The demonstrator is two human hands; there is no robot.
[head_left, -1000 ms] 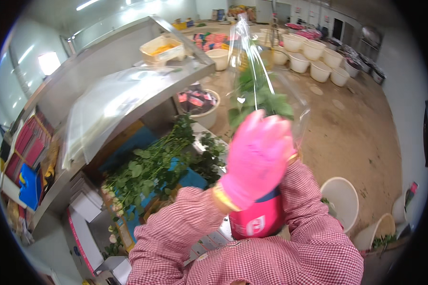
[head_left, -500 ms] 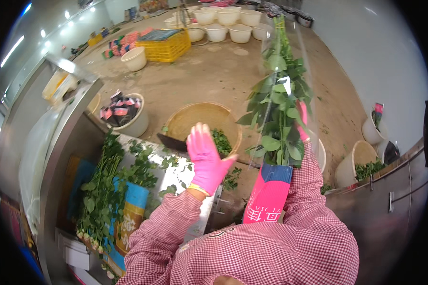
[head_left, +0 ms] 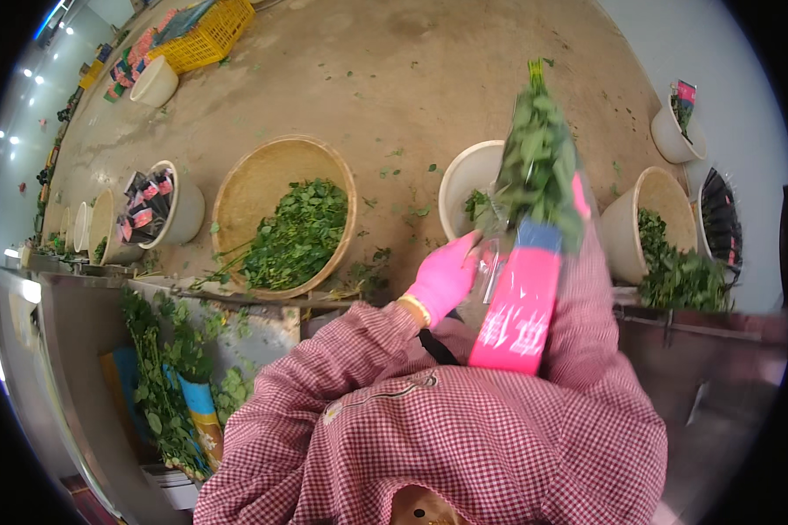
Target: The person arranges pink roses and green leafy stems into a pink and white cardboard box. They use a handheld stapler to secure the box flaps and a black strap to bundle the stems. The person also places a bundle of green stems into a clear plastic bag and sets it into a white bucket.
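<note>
A leafy bouquet (head_left: 543, 162) stands tilted inside a clear plastic sleeve with a pink and blue paper lower part (head_left: 518, 306). Its bundled stem ends point away from me. My right hand (head_left: 580, 196), in a pink glove, grips the bouquet's right side, partly hidden by leaves and blurred. Left of the paper part, my left hand (head_left: 442, 278), also gloved in pink, has its fingers drawn together. Shiny clear film (head_left: 490, 267) lies right by those fingertips; whether they pinch it I cannot make out.
Ahead stands a wide tub (head_left: 236, 188) of cut leaves, with a white bucket (head_left: 453, 188) to its right. Leafy stems (head_left: 153, 385) lie on the bench at left. More buckets (head_left: 626, 232) stand at right. A yellow crate (head_left: 210, 39) sits far left.
My left hand has moved right, from above the bench to beside the bouquet, and its spread fingers have closed. The view has tilted down. The bouquet stays in my right hand.
</note>
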